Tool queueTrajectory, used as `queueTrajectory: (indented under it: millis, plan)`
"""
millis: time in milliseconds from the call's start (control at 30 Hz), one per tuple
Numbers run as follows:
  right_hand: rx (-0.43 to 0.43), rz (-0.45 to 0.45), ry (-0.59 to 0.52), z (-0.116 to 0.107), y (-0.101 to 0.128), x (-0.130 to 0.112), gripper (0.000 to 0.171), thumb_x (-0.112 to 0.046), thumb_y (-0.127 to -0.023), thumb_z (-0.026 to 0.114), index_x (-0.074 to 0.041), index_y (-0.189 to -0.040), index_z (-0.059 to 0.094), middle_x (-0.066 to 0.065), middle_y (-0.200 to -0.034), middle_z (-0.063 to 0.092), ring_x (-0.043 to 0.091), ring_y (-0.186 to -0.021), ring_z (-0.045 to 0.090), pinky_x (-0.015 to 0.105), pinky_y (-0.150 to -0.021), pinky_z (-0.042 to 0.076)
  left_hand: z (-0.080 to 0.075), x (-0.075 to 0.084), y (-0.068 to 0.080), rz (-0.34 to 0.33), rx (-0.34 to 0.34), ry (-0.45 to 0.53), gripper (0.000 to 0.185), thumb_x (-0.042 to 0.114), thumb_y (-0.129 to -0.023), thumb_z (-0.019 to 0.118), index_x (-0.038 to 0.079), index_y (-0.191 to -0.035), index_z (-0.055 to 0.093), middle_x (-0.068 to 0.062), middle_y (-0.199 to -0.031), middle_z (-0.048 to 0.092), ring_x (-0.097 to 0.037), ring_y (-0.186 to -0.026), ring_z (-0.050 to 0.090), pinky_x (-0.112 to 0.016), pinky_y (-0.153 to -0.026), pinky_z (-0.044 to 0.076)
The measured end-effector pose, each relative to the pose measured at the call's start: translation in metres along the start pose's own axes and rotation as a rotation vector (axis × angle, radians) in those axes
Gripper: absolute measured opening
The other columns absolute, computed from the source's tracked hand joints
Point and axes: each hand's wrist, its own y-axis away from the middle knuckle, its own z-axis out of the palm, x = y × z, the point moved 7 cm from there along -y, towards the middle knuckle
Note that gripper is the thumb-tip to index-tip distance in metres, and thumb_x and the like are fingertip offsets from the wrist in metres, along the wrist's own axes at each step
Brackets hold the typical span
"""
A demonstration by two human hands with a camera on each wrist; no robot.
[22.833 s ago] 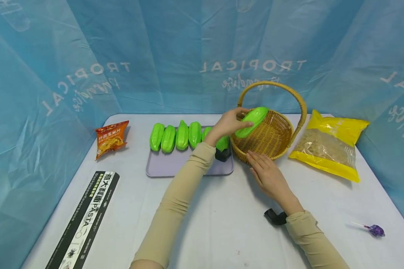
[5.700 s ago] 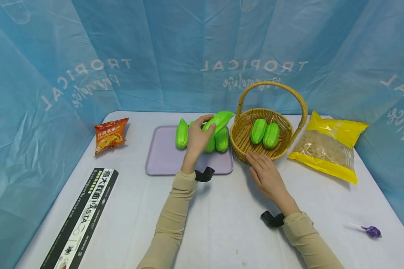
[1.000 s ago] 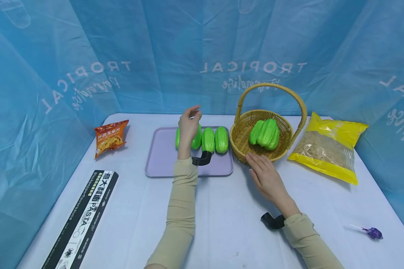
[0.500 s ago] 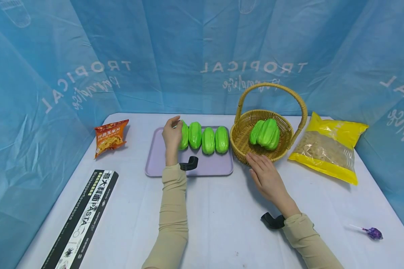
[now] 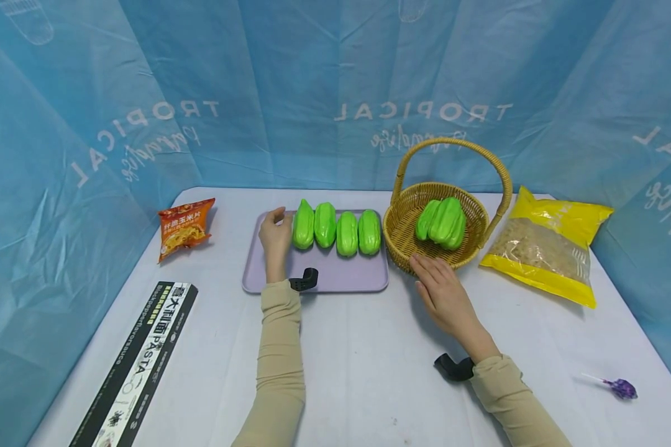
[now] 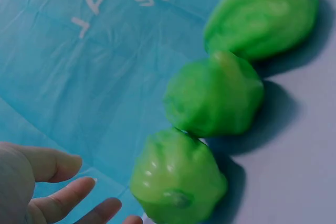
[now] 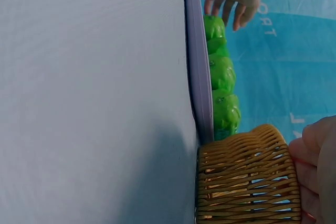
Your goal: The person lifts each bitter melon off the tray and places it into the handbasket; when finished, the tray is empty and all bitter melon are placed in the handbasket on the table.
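Several green, ridged, cucumber-like gourds stand in a row on a lilac tray (image 5: 341, 282). My left hand (image 5: 276, 239) is over the tray's left part, beside the leftmost gourd (image 5: 303, 226), holding nothing. The left wrist view shows its fingers (image 6: 55, 166) spread and a small gap to the nearest gourd (image 6: 178, 179). My right hand (image 5: 443, 297) rests against the front rim of the wicker basket (image 5: 401, 257), fingers fairly straight. Inside the basket lie three gourds (image 5: 447, 220), one on top of the others. The right wrist view shows the basket's woven side (image 7: 249, 179) against that hand.
A yellow bag (image 5: 548, 245) lies right of the basket, and a purple lollipop (image 5: 622, 389) sits near the right edge. On the left are an orange snack bag (image 5: 184, 228) and a long black-and-white pasta box (image 5: 136, 363). A blue curtain (image 5: 291, 93) hangs behind the table.
Earlier, my left hand held gourds near the basket, where three now lie. Over the last second it has moved left, past the leftmost gourd. My right hand has stayed at the rim.
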Motion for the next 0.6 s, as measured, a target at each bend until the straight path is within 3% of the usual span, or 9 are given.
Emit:
queueTrajectory:
  millis: [200, 600]
  plan:
    - [0.004, -0.002, 0.004, 0.001, 0.001, 0.0, 0.045, -0.006, -0.092, 0.059, 0.003, -0.136, 0.053, 0.02, -0.138, 0.055, 0.038, -0.126, 0.051, 0.053, -0.11, 0.032, 0.004, -0.01, -0.001, -0.021, -0.038, -0.048, 0.043, 0.022, -0.097, 0.056, 0.005, -0.136, 0.054, -0.019, -0.139, 0.054, -0.036, -0.129, 0.049, -0.048, -0.106, 0.042]
    - [0.02, -0.008, -0.004, -0.001, 0.0, 0.0, 0.046, -0.005, -0.091, 0.059, 0.003, -0.136, 0.053, 0.02, -0.138, 0.055, 0.038, -0.126, 0.051, 0.052, -0.11, 0.031, 0.021, -0.014, -0.002, -0.028, -0.118, -0.118, 0.052, 0.03, -0.094, 0.062, 0.006, -0.138, 0.051, -0.02, -0.142, 0.05, -0.037, -0.132, 0.046, -0.049, -0.11, 0.037]
